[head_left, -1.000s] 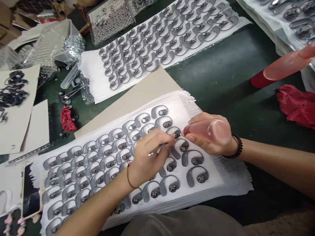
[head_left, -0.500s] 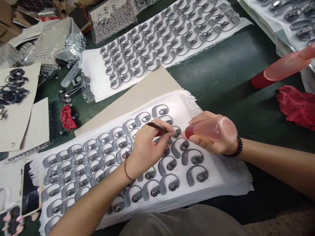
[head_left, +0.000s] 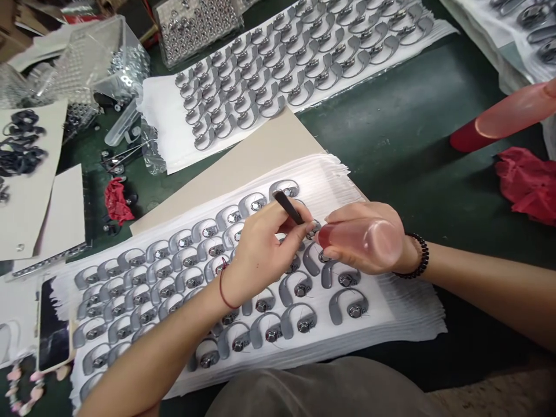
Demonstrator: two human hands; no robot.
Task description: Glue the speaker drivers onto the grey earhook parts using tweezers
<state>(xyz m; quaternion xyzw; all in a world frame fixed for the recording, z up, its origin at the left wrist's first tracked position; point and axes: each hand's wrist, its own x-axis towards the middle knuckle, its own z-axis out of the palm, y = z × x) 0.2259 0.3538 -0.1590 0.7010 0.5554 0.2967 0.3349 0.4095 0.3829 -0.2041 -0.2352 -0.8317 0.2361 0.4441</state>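
Observation:
My left hand (head_left: 267,246), with a red string on its wrist, pinches a dark slim tool (head_left: 287,207) that looks like tweezers; its tip is down by a grey ear-hook piece (head_left: 313,229), partly hidden by my fingers. Wrapped in my right hand (head_left: 393,223) is a translucent squeeze bottle (head_left: 360,238) of red liquid, tipped over so its base faces me and its nozzle end points at that same piece. Rows of similar ear-hook pieces with round metallic parts lie under both hands on a stack of white foam sheets (head_left: 373,315).
Behind lies another white sheet (head_left: 163,130) of grey pieces, with beige card (head_left: 243,150) between. A second red-liquid bottle (head_left: 499,119) and crumpled red cloth (head_left: 532,184) are at right. At left are a phone (head_left: 54,330), a red scrap (head_left: 117,201) and a plastic box (head_left: 125,63).
The bottle in my right hand has shifted slightly left, closer to the piece. The dark tool in my left hand has turned steeper. The whole view has shifted a little.

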